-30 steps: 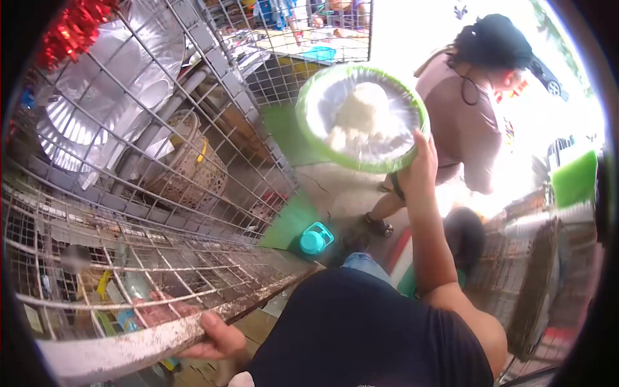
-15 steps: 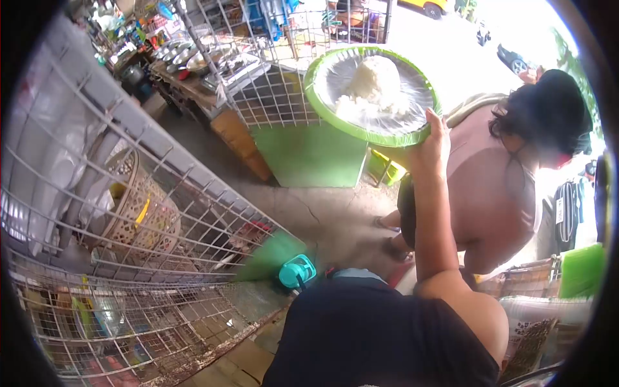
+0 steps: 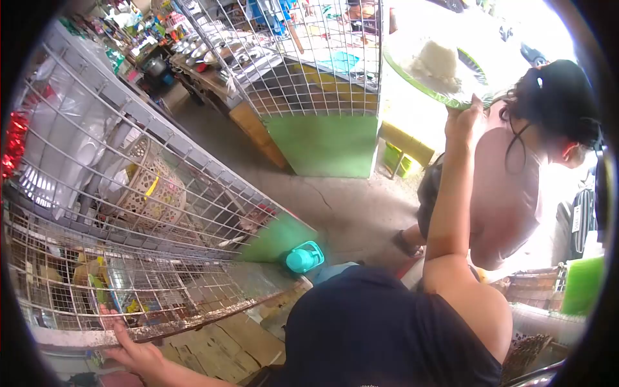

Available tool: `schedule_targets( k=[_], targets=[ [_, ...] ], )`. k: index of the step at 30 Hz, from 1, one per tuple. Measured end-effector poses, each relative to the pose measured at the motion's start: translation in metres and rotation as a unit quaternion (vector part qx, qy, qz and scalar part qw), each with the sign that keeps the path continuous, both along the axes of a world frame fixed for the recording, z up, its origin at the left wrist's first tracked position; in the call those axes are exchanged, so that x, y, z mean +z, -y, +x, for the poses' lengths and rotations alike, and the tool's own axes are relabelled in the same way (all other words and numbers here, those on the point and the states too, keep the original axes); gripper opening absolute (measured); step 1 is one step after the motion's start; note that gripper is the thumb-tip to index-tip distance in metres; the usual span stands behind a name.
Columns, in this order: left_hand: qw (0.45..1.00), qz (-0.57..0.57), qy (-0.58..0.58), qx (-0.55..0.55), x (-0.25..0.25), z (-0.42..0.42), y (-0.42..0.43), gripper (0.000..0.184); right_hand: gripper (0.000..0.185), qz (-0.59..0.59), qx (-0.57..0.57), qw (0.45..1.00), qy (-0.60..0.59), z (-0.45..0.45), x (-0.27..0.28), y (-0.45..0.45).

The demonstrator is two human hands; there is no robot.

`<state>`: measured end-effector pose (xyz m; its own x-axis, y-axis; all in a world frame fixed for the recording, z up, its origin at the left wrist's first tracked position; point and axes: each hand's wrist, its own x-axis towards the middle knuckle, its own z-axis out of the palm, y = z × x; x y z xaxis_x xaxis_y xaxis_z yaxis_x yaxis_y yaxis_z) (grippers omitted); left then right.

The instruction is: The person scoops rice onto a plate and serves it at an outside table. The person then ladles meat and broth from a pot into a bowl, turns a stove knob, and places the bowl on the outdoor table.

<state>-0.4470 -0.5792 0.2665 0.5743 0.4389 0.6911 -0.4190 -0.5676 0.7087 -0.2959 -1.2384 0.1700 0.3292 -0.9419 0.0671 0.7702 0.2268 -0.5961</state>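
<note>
My right hand [image 3: 465, 122] is raised on an outstretched arm and grips the near rim of a green plate [image 3: 425, 89]. Clear plastic seems to line the plate, and a mound of white rice [image 3: 436, 59] sits on it. Down at the lower left, my left hand [image 3: 132, 348] touches the edge of a wire mesh rack [image 3: 193, 319], with fingers stretched out and apart. Nothing shows in that hand.
A person [image 3: 503, 174] stands close by my right arm, turned away. A woven basket [image 3: 151, 193] sits behind the mesh gate [image 3: 213, 187]. On the floor is a turquoise jug [image 3: 303, 259]. Ahead stands a green-panelled mesh partition [image 3: 322, 145].
My right hand has carried the plate of rice farther forward and to the right. My left hand has come into view at the rack's edge. The view has shifted slightly.
</note>
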Motion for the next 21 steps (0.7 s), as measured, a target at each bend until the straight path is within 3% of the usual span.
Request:
schedule_targets(
  k=[2, 6, 9, 11, 12, 14, 21],
  targets=[
    [1.000, -0.009, 0.004, 0.006, 0.002, 0.000, 0.004, 0.041, 0.034, -0.005, 0.027, 0.999, 0.019, -0.001, -0.004, 0.018],
    [0.999, -0.036, -0.001, 0.023, 0.006, 0.002, 0.015, 0.047, 0.034, -0.021, -0.027, 0.999, -0.038, 0.006, -0.018, 0.048],
    [0.996, 0.024, -0.053, 0.067, 0.001, 0.002, 0.006, 0.058, 0.033, -0.016, 0.052, 0.999, -0.006, 0.001, -0.026, 0.060],
    [0.991, -0.008, 0.068, 0.113, 0.011, 0.006, 0.052, 0.046, 0.030, -0.009, 0.050, 0.999, 0.019, -0.002, -0.028, 0.067],
    [0.991, 0.025, 0.073, 0.109, 0.003, 0.008, 0.036, 0.040, 0.030, -0.012, 0.049, 0.998, 0.025, -0.004, -0.029, 0.070],
    [0.981, 0.045, 0.082, 0.171, -0.007, 0.024, 0.031, 0.044, 0.029, -0.007, 0.046, 0.998, 0.038, -0.003, -0.030, 0.080],
    [0.969, 0.055, 0.111, 0.213, -0.025, 0.101, 0.102, 0.049, 0.030, 0.012, -0.041, 0.998, 0.044, 0.048, -0.033, 0.129]
  ],
)
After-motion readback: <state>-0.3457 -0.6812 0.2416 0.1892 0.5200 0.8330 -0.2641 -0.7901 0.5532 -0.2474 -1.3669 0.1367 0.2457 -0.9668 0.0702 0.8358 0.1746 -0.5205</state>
